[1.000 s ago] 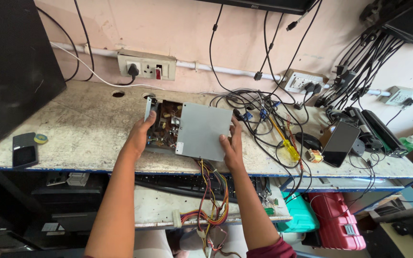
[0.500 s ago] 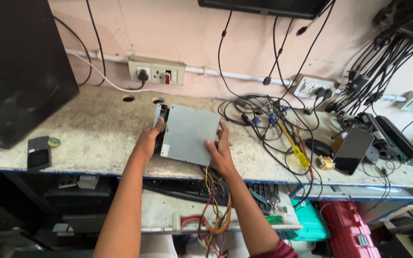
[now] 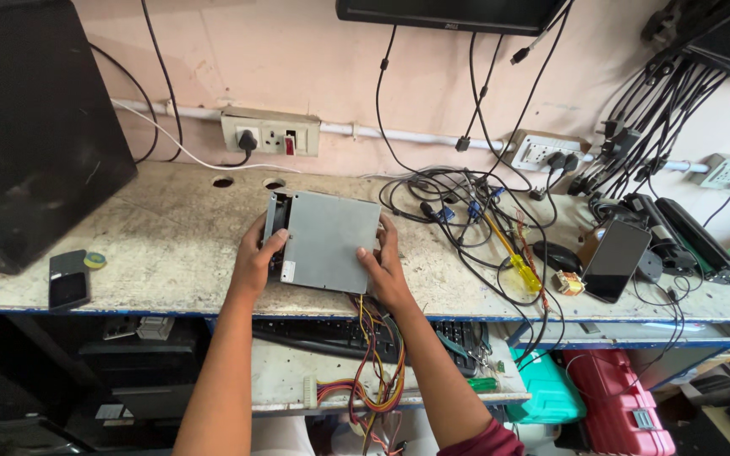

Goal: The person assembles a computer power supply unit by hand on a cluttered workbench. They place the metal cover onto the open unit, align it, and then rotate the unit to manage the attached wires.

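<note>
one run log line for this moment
left hand: grips power supply unit left edge | right hand: grips right edge | unit: on workbench

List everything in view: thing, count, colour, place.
power supply unit: 1, grey metal, bench centre, held at both sides
wire bundle: 1, multicoloured, hanging from the unit over the bench edge
workbench: 1, worn pale top, blue edge
screwdriver: 1, yellow handle, right of the unit
phone: 1, black, propped up at right
phone: 1, black, flat at left edge
computer case: 1, black, far left
socket boxes: 3, white, on wall
cables: many, black, bench right and wall
keyboard: 1, black, lower shelf
cases: 2, teal and red, lower right
left hand: grip on unit's left edge
right hand: grip on unit's right edge
</note>
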